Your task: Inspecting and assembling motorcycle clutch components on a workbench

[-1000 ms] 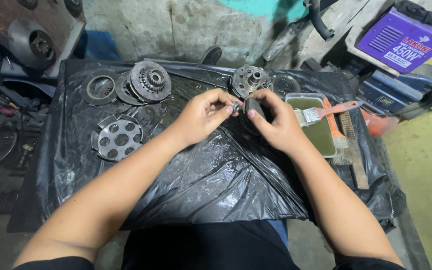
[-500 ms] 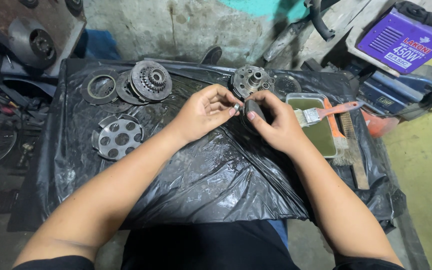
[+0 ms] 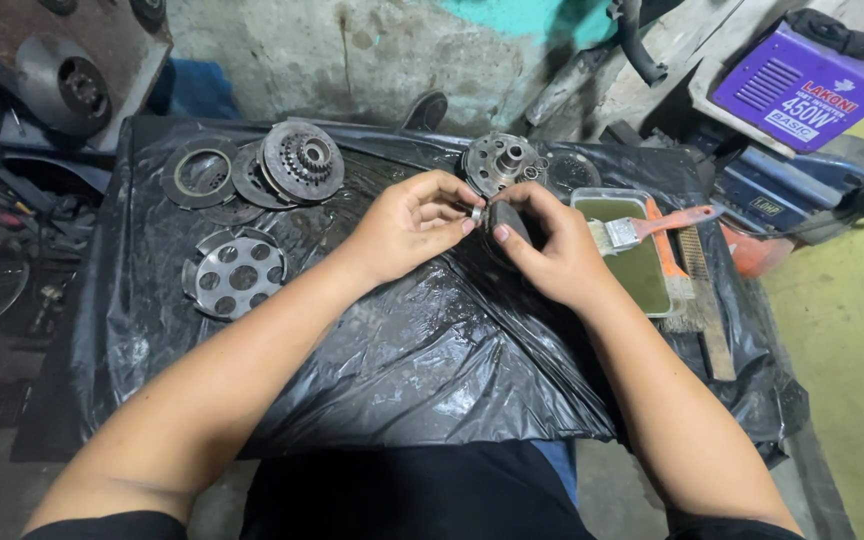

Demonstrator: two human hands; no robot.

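Over a black plastic sheet (image 3: 372, 350), my left hand (image 3: 410, 225) pinches a small shiny metal ring or bushing (image 3: 476, 212) between thumb and fingertips. My right hand (image 3: 550, 250) grips a dark curved metal part (image 3: 505, 219) that meets the ring where the two hands touch. Just beyond my fingers sits a round metal hub with a centre shaft (image 3: 500, 160). Most of the dark part is hidden by my right fingers.
Toothed round plates and rings (image 3: 297, 160) and a perforated disc (image 3: 232, 275) lie at the left. A tray of greenish liquid (image 3: 642, 270) with an orange-handled brush (image 3: 652, 228) sits at the right. A purple box-shaped machine (image 3: 802, 90) stands at the back right.
Both hands stay together in the same place; the fingers have only shifted slightly on the small parts.
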